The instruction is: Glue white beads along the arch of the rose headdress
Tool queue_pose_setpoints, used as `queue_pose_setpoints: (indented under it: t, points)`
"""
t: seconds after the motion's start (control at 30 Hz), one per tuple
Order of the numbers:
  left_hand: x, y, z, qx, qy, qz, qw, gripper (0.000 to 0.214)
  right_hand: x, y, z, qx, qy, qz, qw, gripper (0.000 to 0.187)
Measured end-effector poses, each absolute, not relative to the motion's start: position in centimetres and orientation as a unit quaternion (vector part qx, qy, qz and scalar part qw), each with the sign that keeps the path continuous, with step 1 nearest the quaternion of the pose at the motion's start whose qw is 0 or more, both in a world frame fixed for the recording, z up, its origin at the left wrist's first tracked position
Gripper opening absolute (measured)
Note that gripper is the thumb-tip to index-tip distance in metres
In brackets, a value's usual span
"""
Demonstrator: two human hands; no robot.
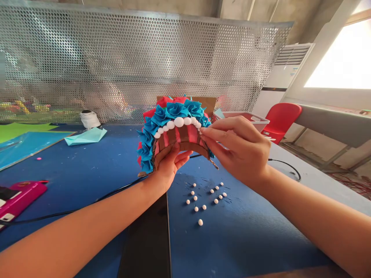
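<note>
My left hand (170, 164) grips from below an arched cardboard crown (174, 135) with blue and red fabric flowers and a row of white beads along its brown and pink striped front. My right hand (237, 148) pinches at the right end of that bead row, fingertips pressed together on a small white bead (201, 130). Several loose white beads (204, 197) lie on the blue table (246, 231) just below the crown.
A black cable (87, 204) runs across the table under my left arm. A pink tool (17, 197) lies at the left edge, a light blue folded paper (85, 136) and a white roll (89, 119) farther back. Behind stand a perforated metal screen (130, 65), a pink tray (249, 117) and a red chair (281, 117).
</note>
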State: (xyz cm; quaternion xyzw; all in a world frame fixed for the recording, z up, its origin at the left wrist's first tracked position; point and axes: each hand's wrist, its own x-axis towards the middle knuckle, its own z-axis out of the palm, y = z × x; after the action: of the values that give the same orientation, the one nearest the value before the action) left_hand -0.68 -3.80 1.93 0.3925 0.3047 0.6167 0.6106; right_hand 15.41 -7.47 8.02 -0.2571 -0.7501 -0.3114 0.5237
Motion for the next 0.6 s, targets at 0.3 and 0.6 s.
queue_pose_setpoints:
  t: [0.3, 0.6]
  points:
    - [-0.72, -3.93, 2.07, 0.395, 0.311, 0.622, 0.601, 0.028, 15.07, -7.74, 8.19, -0.272, -0.737, -0.28, 0.551, 0.014]
    - [-0.71, -3.92, 2.02, 0.4, 0.31, 0.616, 0.603, 0.032, 15.18, -7.57, 8.08, -0.262, -0.744, -0.238, 0.566, 0.016]
